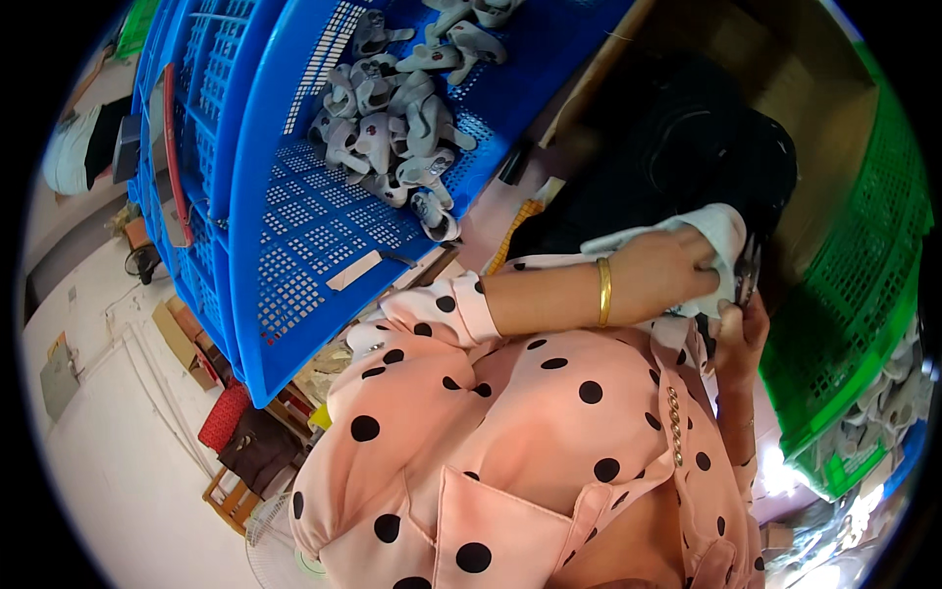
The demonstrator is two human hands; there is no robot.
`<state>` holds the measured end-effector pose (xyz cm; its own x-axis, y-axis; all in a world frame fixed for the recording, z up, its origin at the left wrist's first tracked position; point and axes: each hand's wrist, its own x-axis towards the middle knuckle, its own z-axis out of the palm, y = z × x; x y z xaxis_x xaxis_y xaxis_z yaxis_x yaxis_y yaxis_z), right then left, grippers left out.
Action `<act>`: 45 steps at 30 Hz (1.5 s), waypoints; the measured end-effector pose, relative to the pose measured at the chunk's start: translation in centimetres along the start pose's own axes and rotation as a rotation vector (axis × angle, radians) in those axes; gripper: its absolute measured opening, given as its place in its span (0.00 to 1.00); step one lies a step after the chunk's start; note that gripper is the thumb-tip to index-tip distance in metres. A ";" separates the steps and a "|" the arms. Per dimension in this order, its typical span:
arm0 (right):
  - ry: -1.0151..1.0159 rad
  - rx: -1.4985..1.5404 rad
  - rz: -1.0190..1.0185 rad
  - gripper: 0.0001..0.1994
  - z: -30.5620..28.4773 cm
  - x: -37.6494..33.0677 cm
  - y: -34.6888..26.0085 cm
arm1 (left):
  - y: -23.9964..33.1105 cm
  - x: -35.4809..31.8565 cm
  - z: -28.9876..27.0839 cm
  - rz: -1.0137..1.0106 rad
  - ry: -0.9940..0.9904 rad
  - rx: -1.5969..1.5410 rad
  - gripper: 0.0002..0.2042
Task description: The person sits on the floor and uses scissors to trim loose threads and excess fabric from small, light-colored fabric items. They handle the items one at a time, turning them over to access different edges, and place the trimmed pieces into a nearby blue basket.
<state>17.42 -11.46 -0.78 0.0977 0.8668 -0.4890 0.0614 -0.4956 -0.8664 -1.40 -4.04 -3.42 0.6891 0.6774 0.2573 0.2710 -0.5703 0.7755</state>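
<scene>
Cloth (726, 231) is being pinched by the curled left hand (659, 277), a tool (751, 267) gripped by the upright right hand (741, 336).

Beyond the left hand (659, 277), dark fabric (667, 133) fills the way, and the wall of a cardboard box (822, 108) rises past it. A green basket (834, 294) stands just beside the right hand (743, 332) — tight there. Leftward, a narrow pale strip of surface (491, 214) leads to the open blue basket (294, 285); grey pieces (378, 128) crowd its far part.
</scene>
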 end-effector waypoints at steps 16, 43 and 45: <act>0.896 -0.266 -0.230 0.11 -16.0 0.1 -4.9 | -25.3 -31.4 -1.9 -1.761 0.493 0.132 0.29; 0.909 -0.523 -0.185 0.16 -9.0 2.1 -11.5 | -22.8 -31.8 -2.3 -1.629 1.158 -0.513 0.22; 0.882 -0.533 -0.188 0.16 -8.9 2.6 -11.8 | -21.4 -31.0 -3.1 -1.484 1.320 -0.707 0.22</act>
<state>25.77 -3.89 9.08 0.7174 0.6918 0.0823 0.5600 -0.5024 -0.6588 -30.66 -11.44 -26.21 -0.6071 0.3786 -0.6986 -0.4215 0.5919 0.6870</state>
